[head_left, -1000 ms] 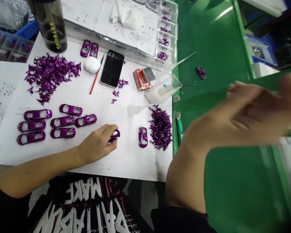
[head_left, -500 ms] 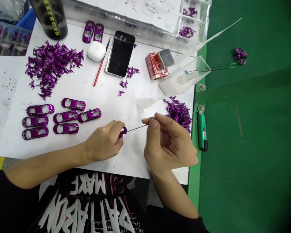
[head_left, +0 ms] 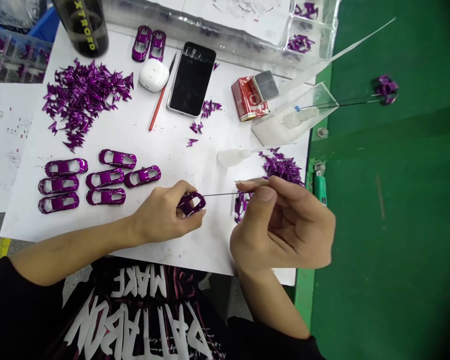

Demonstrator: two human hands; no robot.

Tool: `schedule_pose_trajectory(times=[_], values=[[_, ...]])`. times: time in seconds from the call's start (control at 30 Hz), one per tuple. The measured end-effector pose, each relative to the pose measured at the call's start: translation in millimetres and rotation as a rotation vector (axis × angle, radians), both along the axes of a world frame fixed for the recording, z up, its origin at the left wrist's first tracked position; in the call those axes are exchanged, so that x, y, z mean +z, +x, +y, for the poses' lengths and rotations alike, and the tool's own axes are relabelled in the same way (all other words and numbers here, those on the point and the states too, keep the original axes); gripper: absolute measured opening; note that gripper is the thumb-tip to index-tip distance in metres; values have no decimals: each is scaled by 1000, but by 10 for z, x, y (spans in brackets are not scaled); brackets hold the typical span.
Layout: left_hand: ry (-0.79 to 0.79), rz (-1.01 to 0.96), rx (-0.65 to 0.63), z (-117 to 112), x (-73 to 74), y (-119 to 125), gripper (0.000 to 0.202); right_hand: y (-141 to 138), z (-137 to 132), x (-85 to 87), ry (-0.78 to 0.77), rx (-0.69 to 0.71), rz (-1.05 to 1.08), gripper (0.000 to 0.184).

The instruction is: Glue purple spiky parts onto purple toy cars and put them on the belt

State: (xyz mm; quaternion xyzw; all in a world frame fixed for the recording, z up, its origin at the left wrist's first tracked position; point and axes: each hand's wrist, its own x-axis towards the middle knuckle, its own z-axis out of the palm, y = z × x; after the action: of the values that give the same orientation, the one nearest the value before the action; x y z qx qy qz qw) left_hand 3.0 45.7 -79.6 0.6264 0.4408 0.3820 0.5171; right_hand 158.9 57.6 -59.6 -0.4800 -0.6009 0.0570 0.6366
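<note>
Over the sheet, left hand pinches a purple car shell; right hand pinches a wire to it between thumb and forefinger; clear tray holds purple slivers.

Left of the left fingers, seven glossy purple car-body shells lie in rows on a white paper sheet. A black glass smartphone lies beyond those fingers. A thin steel needle spans from the right fingers to a purple shell within the left fingers.
</note>
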Motion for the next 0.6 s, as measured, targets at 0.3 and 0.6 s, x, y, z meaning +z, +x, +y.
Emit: schedule_pose_trajectory(times=[0.3,0.6], values=[[-57,-40,11,17,30,-10,20,2,-28,-72,-12,57,-57,40],[-47,-33,11,12,31,-23,20,147,-24,116,57,-28,-112,38]])
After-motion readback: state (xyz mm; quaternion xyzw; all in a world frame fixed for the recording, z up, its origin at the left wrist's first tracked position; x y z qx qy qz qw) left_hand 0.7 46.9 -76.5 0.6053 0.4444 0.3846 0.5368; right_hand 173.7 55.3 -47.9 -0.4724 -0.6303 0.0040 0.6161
